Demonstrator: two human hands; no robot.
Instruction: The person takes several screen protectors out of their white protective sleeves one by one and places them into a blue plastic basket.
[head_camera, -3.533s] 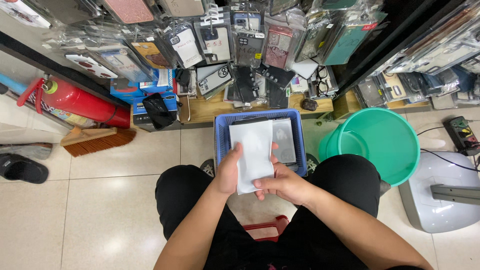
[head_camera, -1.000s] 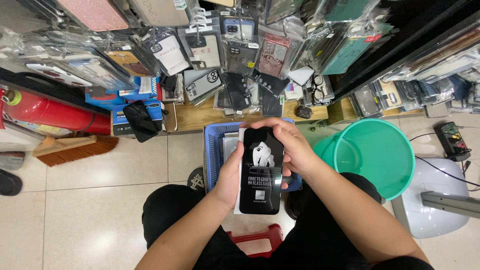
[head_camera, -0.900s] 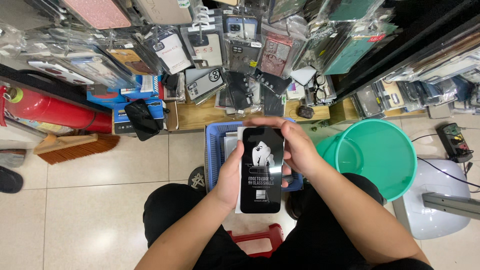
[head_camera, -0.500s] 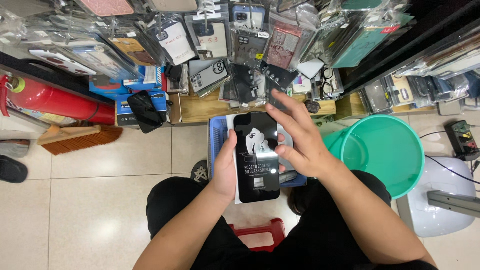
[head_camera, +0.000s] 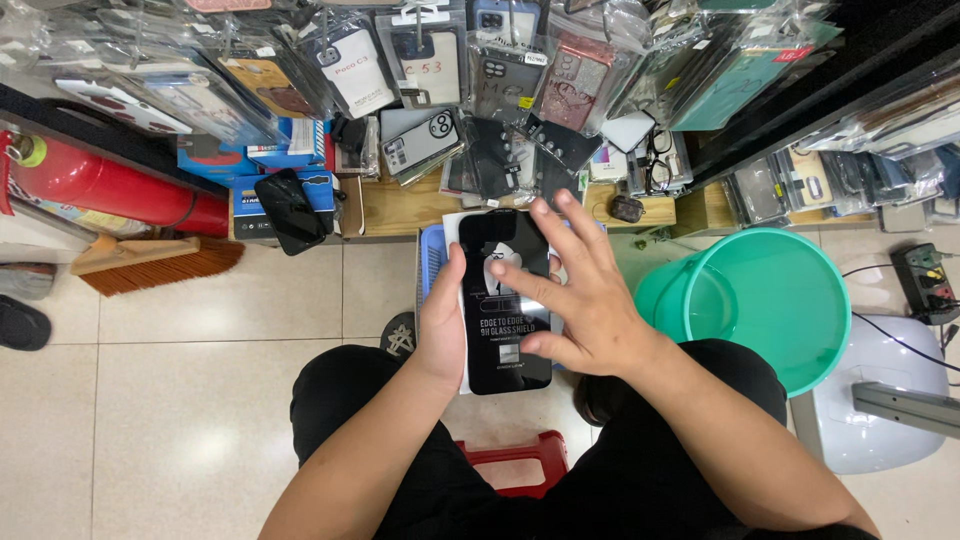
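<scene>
My left hand (head_camera: 440, 325) grips the left edge of a flat black packet (head_camera: 503, 300) with white print, held upright in front of me with a white sheet behind it. My right hand (head_camera: 580, 290) rests against the packet's right side with fingers spread wide, thumb and lower fingers touching it. Beneath the packet sits a blue plastic crate (head_camera: 431, 262), mostly hidden by my hands.
A green bucket (head_camera: 770, 300) stands to the right, beside a white base (head_camera: 880, 400) and a power strip (head_camera: 925, 280). Packaged phone cases (head_camera: 420, 80) hang across the back. A red fire extinguisher (head_camera: 110, 185) and a brush (head_camera: 150, 262) lie left. A red stool (head_camera: 515, 460) is under me.
The white sheets I held over the crate gave way to the black packet. In the last second my right hand's fingers lifted off its top and spread open.
</scene>
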